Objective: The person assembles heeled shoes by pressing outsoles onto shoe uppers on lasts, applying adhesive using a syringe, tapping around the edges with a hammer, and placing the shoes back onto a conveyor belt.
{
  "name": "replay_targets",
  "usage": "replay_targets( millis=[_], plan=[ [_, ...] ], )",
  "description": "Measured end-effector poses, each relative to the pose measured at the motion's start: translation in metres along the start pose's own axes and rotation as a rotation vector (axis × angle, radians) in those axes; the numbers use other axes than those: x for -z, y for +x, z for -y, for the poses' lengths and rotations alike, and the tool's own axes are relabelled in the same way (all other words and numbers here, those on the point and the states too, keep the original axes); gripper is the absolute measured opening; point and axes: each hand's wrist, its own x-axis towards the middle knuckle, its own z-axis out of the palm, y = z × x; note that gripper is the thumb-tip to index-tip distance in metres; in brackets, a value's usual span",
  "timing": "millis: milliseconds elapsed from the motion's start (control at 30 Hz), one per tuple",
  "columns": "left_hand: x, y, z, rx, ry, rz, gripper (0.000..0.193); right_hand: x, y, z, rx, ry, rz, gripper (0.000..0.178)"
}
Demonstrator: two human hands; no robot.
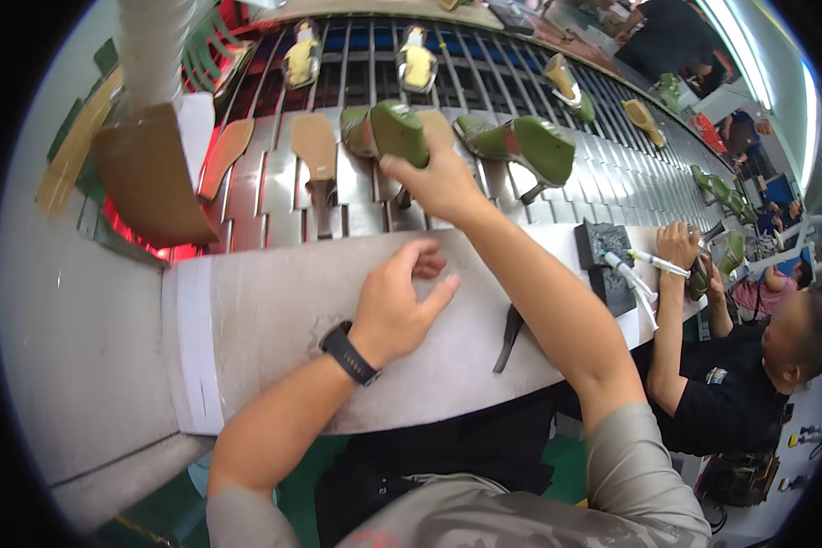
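Note:
On the slatted conveyor [274, 196], my right hand [443, 183] reaches forward and closes round a green high-heeled shoe [388, 130]. The thumb presses against the shoe's near side; some of the other fingers are hidden. Directly behind that hand shows part of a tan sole [436, 126]. A second green heeled shoe [525, 146] lies just to the right. My left hand [397, 306], with a dark watch [349, 354] on its wrist, hovers over the pale bench [274, 338]. Its fingers curl loosely, the thumb stands apart, and it holds nothing.
Two tan soles [315, 151] lie left of the shoes. Farther back are two yellow-lined shoes [417, 62]. A black block [605, 260] and white-handled brushes [632, 283] sit at the right. Beyond them, a co-worker [712, 384] handles a shoe. A brown curved panel [151, 178] stands left.

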Motion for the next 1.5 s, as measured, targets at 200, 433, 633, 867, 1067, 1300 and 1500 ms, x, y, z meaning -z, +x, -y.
replay_targets(
  millis=[200,433,633,867,1067,1300,1500],
  plan=[
    [0.0,-0.009,-0.006,-0.116,0.232,0.078,0.044,0.045,-0.035,-0.031,0.201,-0.731,-0.086,0.05],
    [0.005,-0.007,-0.019,-0.078,0.101,0.01,0.037,0.097,-0.058,-0.035,0.142,-0.159,-0.371,0.02],
    [-0.005,0.088,-0.079,-0.28,0.188,-0.043,0.037,0.105,-0.153,-0.07,-0.065,0.468,-0.205,0.029],
    [-0.018,0.324,-0.054,-0.072,1.106,-0.015,0.071,0.101,-0.155,-0.064,-0.016,0.596,-0.162,0.031],
    [-0.02,0.47,0.05,0.488,1.235,-0.18,0.112,0.1,-0.163,-0.073,-0.106,0.939,-0.052,0.041],
    [-0.049,0.484,0.085,0.614,1.09,-0.299,0.111,0.098,-0.17,-0.059,-0.025,0.952,-0.151,0.055],
    [0.005,0.417,-0.021,0.379,1.226,-0.021,0.099,0.093,-0.164,-0.067,0.018,0.634,-0.099,0.045]
  ],
)
